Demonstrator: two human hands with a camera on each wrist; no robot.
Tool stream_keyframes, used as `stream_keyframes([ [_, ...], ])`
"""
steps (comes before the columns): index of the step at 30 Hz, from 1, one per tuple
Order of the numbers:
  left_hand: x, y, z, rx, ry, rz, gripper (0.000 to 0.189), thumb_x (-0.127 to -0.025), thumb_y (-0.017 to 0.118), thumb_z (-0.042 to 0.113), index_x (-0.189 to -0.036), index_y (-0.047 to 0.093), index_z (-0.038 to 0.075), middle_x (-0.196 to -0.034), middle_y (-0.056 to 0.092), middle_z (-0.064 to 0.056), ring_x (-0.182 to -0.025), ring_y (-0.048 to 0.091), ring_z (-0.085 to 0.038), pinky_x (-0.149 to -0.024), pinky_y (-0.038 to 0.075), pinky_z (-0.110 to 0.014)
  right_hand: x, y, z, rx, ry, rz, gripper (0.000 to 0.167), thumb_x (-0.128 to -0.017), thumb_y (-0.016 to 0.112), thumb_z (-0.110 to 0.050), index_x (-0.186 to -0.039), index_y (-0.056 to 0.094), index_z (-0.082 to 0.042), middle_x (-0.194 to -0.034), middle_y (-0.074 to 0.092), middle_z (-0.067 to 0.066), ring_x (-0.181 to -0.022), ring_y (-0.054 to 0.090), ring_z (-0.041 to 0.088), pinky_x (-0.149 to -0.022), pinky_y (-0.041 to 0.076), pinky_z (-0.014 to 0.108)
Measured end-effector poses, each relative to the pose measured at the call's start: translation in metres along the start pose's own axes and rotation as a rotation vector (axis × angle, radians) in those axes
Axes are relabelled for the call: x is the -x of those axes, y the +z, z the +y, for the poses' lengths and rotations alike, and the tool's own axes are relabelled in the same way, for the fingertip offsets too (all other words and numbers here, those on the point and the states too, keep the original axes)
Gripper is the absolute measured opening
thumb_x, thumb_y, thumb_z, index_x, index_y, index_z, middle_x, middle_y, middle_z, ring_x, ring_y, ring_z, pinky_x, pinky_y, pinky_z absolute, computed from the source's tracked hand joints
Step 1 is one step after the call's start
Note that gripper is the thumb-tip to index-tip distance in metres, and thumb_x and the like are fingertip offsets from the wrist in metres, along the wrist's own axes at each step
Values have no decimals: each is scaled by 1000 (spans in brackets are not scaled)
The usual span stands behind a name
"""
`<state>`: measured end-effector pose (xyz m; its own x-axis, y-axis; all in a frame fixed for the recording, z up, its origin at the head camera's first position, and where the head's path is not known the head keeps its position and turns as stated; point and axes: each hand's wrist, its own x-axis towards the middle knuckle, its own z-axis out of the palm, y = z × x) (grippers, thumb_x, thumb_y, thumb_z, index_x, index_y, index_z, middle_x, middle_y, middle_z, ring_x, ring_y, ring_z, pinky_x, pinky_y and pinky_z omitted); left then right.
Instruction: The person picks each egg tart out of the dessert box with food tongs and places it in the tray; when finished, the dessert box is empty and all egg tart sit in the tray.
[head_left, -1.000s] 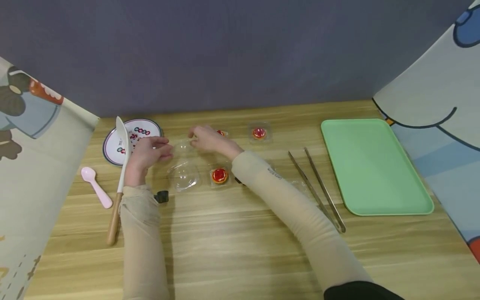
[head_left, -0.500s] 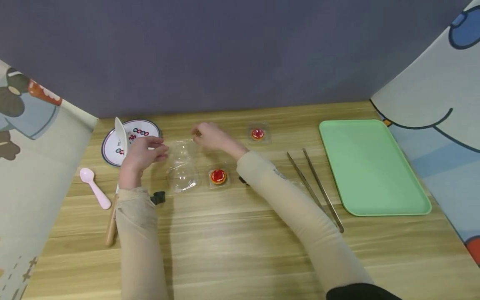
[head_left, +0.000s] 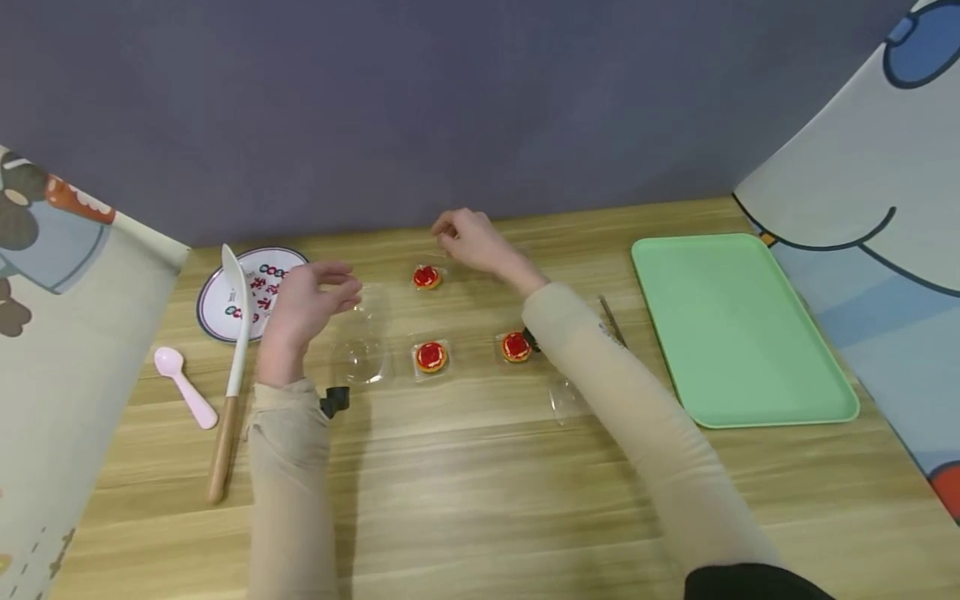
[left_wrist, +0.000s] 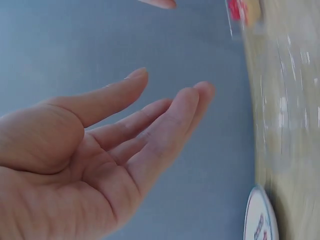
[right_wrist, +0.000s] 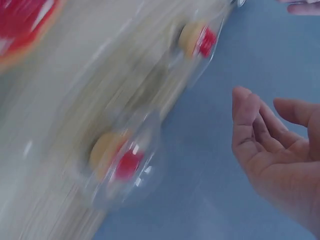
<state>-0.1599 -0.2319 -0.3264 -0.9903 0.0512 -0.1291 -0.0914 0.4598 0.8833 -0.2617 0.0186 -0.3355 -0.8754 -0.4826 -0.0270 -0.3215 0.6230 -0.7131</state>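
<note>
Head view: three red-topped tarts (head_left: 431,357) in clear packs (head_left: 425,377); the clear container (head_left: 363,363) at left holds none. Judged partway: that one seems left to fill. Left hand (head_left: 306,300) empty, fingers loosely extended near the container. Right hand (head_left: 476,242) empty, fingers loosely bent, beyond and right of the far tart (head_left: 427,277).

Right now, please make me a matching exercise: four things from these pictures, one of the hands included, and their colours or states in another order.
1. left hand
2. plastic container
3. tray
4. small spoon

A. pale green
B. pink
C. see-through, lying opened out
D. thumb apart from the fingers, holding nothing

Pairs: 1-D, 2-C, 3-A, 4-B
</note>
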Motion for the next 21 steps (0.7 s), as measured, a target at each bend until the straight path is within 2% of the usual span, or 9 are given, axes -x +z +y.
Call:
stream_keyframes([
  [3, -4, 11, 8, -41, 13, -15, 46, -107, 60, 2, -147, 49, -18, -135, 61, -35, -82, 72, -2, -88, 63, -21, 6, -11, 9, -9, 40, 17, 33, -111, 53, -7, -139, 64, 6, -125, 72, 22, -106, 70, 32, -88, 60, 35],
  [5, -7, 20, 14, -83, 18, -22, 45, -107, 60, 2, -146, 52, -17, -135, 63, -33, -88, 77, -14, -88, 64, -24, 10, -19, 16, -7, 63, 30, 33, -112, 53, -9, -140, 64, 5, -128, 71, 21, -109, 69, 32, -89, 59, 37],
  [7, -11, 30, 20, -121, 23, -31, 44, -107, 62, 3, -146, 54, -15, -135, 65, -31, -96, 79, -26, -87, 65, -25, 13, -27, 24, -6, 80, 43, 33, -113, 52, -10, -140, 64, 5, -131, 69, 21, -115, 67, 32, -95, 59, 40],
  [10, -15, 45, 28, -169, 41, -49, 42, -106, 63, 4, -144, 57, -13, -134, 68, -28, -105, 77, -37, -87, 65, -27, 17, -35, 37, 19, 98, 61, 33, -113, 50, -8, -140, 64, 7, -136, 67, 22, -123, 63, 34, -104, 56, 43],
  [14, -20, 63, 35, -168, 60, -80, 40, -105, 64, 2, -142, 59, -12, -133, 69, -28, -107, 76, -37, -89, 66, -32, 18, -41, 50, 78, 151, 35, 37, -112, 47, -5, -142, 61, 10, -145, 62, 26, -129, 59, 39, -114, 50, 45],
  [18, -20, 76, 38, -149, 55, -111, 44, -105, 64, -2, -146, 54, -14, -138, 65, -32, -110, 75, -39, -95, 65, -38, 14, -38, 63, 95, 217, -51, 42, -110, 43, -4, -148, 53, 12, -155, 53, 28, -140, 52, 41, -124, 42, 46],
  [21, -20, 84, 38, -222, 66, -132, 49, -105, 64, 2, -150, 50, -14, -142, 62, -32, -118, 71, -40, -106, 60, -44, 9, -32, 75, 86, 229, -73, 42, -108, 45, -3, -146, 55, 12, -152, 54, 28, -143, 50, 41, -124, 41, 47],
])
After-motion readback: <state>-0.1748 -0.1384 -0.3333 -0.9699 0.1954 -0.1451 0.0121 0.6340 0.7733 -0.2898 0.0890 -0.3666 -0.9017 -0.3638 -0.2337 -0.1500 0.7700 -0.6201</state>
